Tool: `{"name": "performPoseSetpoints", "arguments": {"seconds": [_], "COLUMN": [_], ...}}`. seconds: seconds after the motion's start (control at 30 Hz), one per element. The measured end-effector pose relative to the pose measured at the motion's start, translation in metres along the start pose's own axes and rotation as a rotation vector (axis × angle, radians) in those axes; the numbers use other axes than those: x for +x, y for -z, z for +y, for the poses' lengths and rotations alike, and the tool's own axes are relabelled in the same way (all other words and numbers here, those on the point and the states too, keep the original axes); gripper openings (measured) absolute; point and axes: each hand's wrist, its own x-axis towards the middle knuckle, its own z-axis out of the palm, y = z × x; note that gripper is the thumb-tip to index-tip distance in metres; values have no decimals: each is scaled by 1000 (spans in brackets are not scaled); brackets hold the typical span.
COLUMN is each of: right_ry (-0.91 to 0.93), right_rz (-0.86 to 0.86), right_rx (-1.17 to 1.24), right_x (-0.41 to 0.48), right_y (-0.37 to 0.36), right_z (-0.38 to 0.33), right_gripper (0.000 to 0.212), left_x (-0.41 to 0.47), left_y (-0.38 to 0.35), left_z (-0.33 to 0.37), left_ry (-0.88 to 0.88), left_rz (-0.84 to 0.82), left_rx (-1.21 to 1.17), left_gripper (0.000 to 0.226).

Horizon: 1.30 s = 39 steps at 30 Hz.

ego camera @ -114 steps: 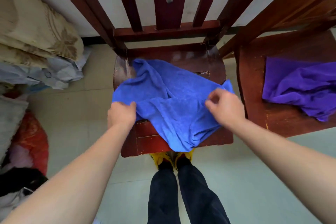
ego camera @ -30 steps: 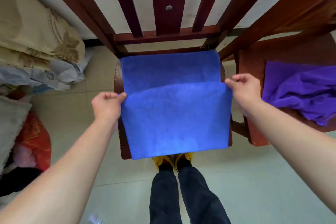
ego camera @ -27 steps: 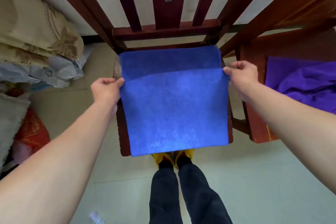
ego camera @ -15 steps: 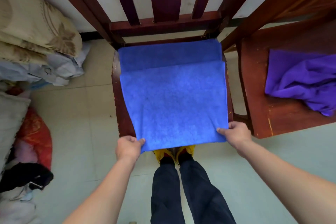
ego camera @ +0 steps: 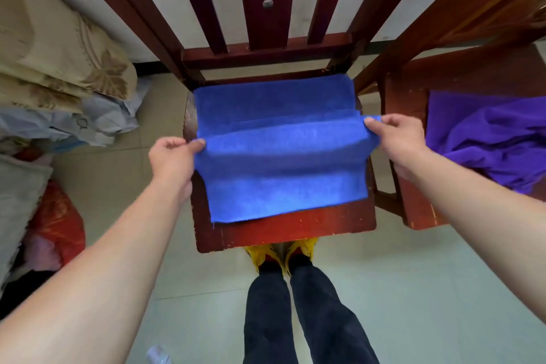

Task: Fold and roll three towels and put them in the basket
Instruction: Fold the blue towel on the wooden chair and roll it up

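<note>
A blue towel (ego camera: 280,174) lies on the seat of a dark red wooden chair (ego camera: 283,227), folded into layers. My left hand (ego camera: 174,156) pinches the left corner of the lifted near edge. My right hand (ego camera: 396,139) pinches the right corner of that same edge. The raised flap spans the towel's middle, above the lower layers. A crumpled purple towel (ego camera: 496,139) rests on a second wooden chair (ego camera: 413,201) to the right. No basket is in view.
Chair back slats (ego camera: 266,0) rise behind the seat. Folded beige bedding (ego camera: 56,47) and pale cloth are stacked at the left, with a red bag (ego camera: 56,221) below. My legs and yellow shoes (ego camera: 280,254) stand on the tiled floor in front of the chair.
Both hands took the towel's near edge at the seat's front and carried it up and away toward the chair back, making a further fold. The front of the seat now shows.
</note>
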Motion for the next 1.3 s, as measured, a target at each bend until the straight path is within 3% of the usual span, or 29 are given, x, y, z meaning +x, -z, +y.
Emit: {"name": "performPoseSetpoints", "arguments": {"seconds": [0.1, 0.27, 0.43, 0.5, 0.7, 0.83, 1.0, 1.3], "right_ry": [-10, -124, -297, -305, -285, -250, -207, -205], "right_rz": [-8, 64, -41, -61, -31, -38, -56, 25], "right_rx": [0, -206, -318, -275, -49, 10, 39, 215], "right_x": [23, 7, -37, -42, -68, -104, -152, -252], "right_y": [-12, -16, -17, -19, 2, 31, 60, 87], "right_z": [-3, 45, 98, 109, 88, 67, 65, 130], "right_gripper": [10, 34, 26, 33, 32, 22, 14, 12], "left_x": [19, -2, -26, -30, -64, -113, -162, -227], "left_y": [-12, -3, 7, 9, 34, 64, 95, 157], "left_z": [4, -47, -115, -126, -107, -89, -92, -148], "left_ry": [20, 54, 116, 128, 244, 240, 232, 139], "left_rz": [-5, 84, 34, 16, 3, 37, 33, -23], "left_rx": [57, 321, 574, 518, 186, 123, 66, 37], "left_gripper": [36, 39, 42, 49, 23, 14, 19, 14]}}
